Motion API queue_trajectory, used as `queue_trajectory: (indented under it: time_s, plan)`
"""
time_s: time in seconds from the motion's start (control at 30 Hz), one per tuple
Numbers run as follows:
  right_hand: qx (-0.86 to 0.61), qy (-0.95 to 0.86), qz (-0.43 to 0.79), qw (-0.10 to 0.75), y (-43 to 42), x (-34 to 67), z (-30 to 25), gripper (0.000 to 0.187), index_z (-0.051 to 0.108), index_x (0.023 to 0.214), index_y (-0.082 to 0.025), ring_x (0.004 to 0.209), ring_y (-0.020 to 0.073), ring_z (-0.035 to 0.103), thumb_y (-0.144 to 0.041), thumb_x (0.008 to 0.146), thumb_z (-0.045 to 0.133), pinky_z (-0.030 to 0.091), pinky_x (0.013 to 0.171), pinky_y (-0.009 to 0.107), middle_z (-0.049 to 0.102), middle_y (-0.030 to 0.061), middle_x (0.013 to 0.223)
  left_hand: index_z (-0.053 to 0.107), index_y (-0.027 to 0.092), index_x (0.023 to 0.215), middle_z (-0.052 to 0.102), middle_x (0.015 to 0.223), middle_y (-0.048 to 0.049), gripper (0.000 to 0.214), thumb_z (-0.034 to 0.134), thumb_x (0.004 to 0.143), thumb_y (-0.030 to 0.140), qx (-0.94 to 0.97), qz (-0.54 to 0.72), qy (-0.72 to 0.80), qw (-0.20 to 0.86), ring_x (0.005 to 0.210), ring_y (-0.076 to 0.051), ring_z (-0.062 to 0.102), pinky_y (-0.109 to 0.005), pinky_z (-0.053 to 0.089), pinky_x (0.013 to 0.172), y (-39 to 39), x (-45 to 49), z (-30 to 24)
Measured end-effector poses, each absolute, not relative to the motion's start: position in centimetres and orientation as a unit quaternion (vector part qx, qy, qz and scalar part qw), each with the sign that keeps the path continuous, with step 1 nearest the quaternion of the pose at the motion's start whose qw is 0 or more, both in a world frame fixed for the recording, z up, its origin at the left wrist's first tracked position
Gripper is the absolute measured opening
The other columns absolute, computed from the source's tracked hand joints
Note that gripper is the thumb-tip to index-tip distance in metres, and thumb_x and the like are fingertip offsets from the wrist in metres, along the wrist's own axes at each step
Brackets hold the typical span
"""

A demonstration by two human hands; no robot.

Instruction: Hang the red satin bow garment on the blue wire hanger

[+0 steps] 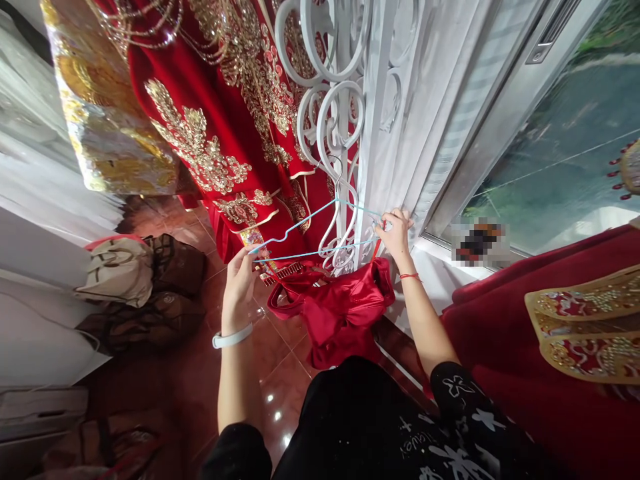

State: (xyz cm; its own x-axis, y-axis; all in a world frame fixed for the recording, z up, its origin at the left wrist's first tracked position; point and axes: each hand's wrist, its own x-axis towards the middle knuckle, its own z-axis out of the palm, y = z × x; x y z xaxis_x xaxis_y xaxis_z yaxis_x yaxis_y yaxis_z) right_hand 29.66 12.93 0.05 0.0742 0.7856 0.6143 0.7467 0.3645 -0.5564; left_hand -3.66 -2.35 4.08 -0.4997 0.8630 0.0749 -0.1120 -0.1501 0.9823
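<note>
A light blue wire hanger [310,254] is stretched between my two hands, its hook up by the white scrollwork. My left hand [240,277] is closed around the hanger's left corner. Pinched fingers of my right hand [394,235] grip its right corner, where a thin red strap runs down. Below the hanger's bar hangs a red satin dress [345,300], bunched and shiny. Whether my left fingers also hold a strap of it is hard to make out.
Red gowns with gold beading [215,147] hang ahead beside a white scrolled metal rack [343,113]. At left, bags [120,270] sit on the reddish tiled floor [270,373]. To the right are a glass pane [550,147] and a dark red embroidered garment [500,320].
</note>
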Motion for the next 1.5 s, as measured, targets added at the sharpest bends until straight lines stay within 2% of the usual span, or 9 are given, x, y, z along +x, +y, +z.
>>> queue_trajectory:
  time_s: [0.23,0.4,0.53,0.67,0.87,0.97,1.17,1.33,1.5]
  plan:
    - [-0.581,-0.668,0.037,0.463,12.6,28.4,-0.3,0.005,0.066,0.082,-0.02,0.107,0.0283,0.052,-0.02,0.077,0.064,0.037,0.097,0.046,0.059,0.0068,0.099,0.053,0.021,0.065,0.063,0.067,-0.0007,0.031,0.071,0.07,0.045,0.298,0.703,0.54,0.355,0.058,-0.012,0.057,-0.024,0.046,0.053,-1.7,-4.0,3.6]
    - [-0.543,-0.631,0.006,0.555,9.4,25.2,-0.4,0.045,0.063,0.127,-0.022,0.127,0.0315,0.05,-0.02,0.082,0.061,0.039,0.111,0.055,0.053,0.0137,0.128,0.063,0.02,0.086,0.065,0.073,0.001,0.031,0.073,0.071,0.044,0.306,0.698,0.522,0.382,0.058,-0.012,0.058,-0.023,0.045,0.053,-1.7,-4.0,3.3]
    - [-0.495,-0.634,0.07,0.59,6.2,21.0,-0.5,0.044,0.059,0.132,-0.019,0.131,0.0302,0.051,-0.014,0.09,0.05,0.044,0.112,0.051,0.054,0.0176,0.129,0.066,0.021,0.094,0.065,0.077,0.0033,0.033,0.079,0.069,0.038,0.317,0.718,0.522,0.335,0.063,-0.009,0.058,-0.02,0.044,0.059,-2.2,-3.3,3.3]
    - [-0.359,-0.774,0.195,0.484,5.1,16.9,0.4,0.028,0.068,0.117,-0.022,0.112,0.022,0.064,-0.014,0.097,0.051,0.05,0.105,0.038,0.068,0.01,0.112,0.065,0.02,0.092,0.067,0.079,0.0024,0.035,0.081,0.064,0.033,0.312,0.727,0.536,0.295,0.064,-0.01,0.059,-0.02,0.044,0.059,-2.3,-2.9,3.1]
    - [-0.281,-0.876,0.297,0.255,5.5,12.9,2.9,0.036,0.063,0.14,-0.022,0.089,0.017,0.072,-0.029,0.105,0.057,0.046,0.08,0.025,0.078,0.0039,0.101,0.06,0.022,0.108,0.063,0.076,0.0043,0.056,0.09,0.062,0.03,0.328,0.738,0.528,0.264,0.063,-0.009,0.06,-0.018,0.046,0.058,-1.7,-3.3,1.7]
    - [-0.275,-0.89,0.272,0.241,5.6,12.2,3.1,0.03,0.069,0.134,-0.026,0.098,0.0173,0.073,-0.03,0.108,0.054,0.043,0.078,0.024,0.079,0.003,0.11,0.056,0.023,0.125,0.066,0.082,0.0019,0.071,0.092,0.065,0.034,0.35,0.736,0.529,0.239,0.068,-0.01,0.064,-0.019,0.05,0.06,-1.7,-3.4,1.2]
    - [-0.314,-0.909,0.183,0.202,5.4,11.9,2.2,0.031,0.076,0.121,-0.025,0.112,0.0188,0.072,-0.021,0.108,0.048,0.046,0.081,0.025,0.078,0.0037,0.123,0.046,0.027,0.149,0.068,0.126,-0.0105,0.087,0.088,0.072,0.028,0.429,0.705,0.533,0.187,0.074,-0.011,0.068,-0.02,0.057,0.061,-0.9,-2.6,2.0]
    - [-0.321,-0.912,0.179,0.184,5.2,12.0,2.2,0.032,0.074,0.126,-0.022,0.113,0.0219,0.073,-0.02,0.106,0.049,0.05,0.083,0.028,0.077,0.0075,0.124,0.033,0.024,0.16,0.074,0.106,-0.0078,0.092,0.077,0.079,0.022,0.465,0.662,0.545,0.219,0.058,-0.009,0.064,-0.021,0.057,0.055,-0.8,-1.7,3.6]
    - [-0.33,-0.913,0.174,0.166,4.8,12.2,2.3,0.031,0.07,0.126,-0.019,0.112,0.0278,0.075,-0.022,0.107,0.046,0.051,0.081,0.031,0.078,0.0122,0.12,0.037,0.023,0.159,0.075,0.09,-0.0065,0.084,0.074,0.084,0.027,0.461,0.645,0.536,0.29,0.057,-0.013,0.067,-0.023,0.056,0.055,-1.2,-0.6,5.2]
